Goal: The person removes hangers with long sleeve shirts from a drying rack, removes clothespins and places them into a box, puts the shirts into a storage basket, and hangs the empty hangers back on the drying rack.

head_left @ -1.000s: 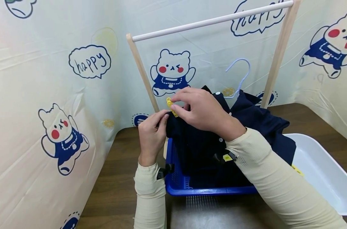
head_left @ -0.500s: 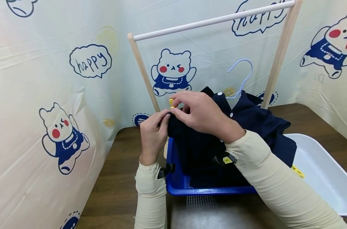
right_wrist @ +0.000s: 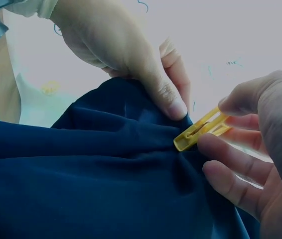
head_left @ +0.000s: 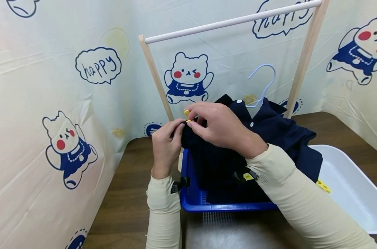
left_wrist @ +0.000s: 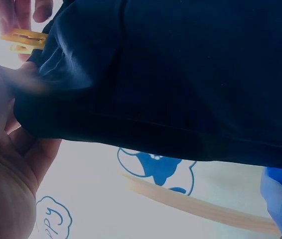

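Brown wood-grain table (head_left: 123, 200) beneath navy shirt (head_left: 219, 162); bear-print cloth (head_left: 132, 93) behind.

There's your clip (right_wrist: 201, 130), smooth yellow plastic with a light shine, and your shirt (head_left: 282, 135), dark matt cloth, softly creased, with smooth white buttons (head_left: 252, 124). The basket (head_left: 232, 207) shows you glossy blue plastic, the tray (head_left: 347, 193) smooth white plastic with a soft gleam. Your sleeves (head_left: 162, 207)? Matt cloth, finely ribbed. You've got a wood-grained table (head_left: 120, 200) with a sheen, smooth pale wooden posts (head_left: 303, 65), and a wrinkled, thin-looking backdrop (head_left: 113, 103).
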Motion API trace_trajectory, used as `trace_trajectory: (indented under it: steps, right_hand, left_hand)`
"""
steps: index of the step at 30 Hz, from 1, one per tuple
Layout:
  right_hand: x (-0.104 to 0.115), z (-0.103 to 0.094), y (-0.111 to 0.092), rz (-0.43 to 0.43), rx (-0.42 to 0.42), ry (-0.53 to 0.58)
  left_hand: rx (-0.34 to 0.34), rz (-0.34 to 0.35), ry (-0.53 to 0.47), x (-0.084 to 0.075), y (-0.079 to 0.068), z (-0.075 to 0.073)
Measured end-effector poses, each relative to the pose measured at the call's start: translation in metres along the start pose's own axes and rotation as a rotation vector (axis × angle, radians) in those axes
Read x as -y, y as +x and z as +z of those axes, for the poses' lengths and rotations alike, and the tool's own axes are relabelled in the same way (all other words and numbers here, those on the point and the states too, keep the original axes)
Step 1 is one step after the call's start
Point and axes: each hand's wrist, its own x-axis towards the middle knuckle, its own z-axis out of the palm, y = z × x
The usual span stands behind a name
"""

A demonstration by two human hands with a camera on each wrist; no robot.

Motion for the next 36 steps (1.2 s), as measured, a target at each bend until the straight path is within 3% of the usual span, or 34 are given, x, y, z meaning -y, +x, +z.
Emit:
trace_trajectory:
  steps: [8, 16, 26, 36]
  right_hand:
    - [0.0022, -0.0019, -0.001, 0.022, 0.012, 0.012]
    - [0.0, -0.0015, -0.0026, -0.041, -0.012, -0.013]
    - [-0.0018, -0.0034, -0.0071, -0.03, -0.013, -0.038]
    - [-0.0039, -0.0033, -0.0084, -0.083, -0.081, -0.063]
  left_hand:
    - [0.005, 0.008, 0.001, -0.0013, 0.0014, -0.0009]
    - [0.016, 0.006, 0.006, -0.0027, 0.0023, -0.002]
    - [0.037, -0.002, 0.025, -0.0005, 0.0012, -0.0018]
    - [0.039, 0.003, 0.015, -0.0016, 0.001, -0.002]
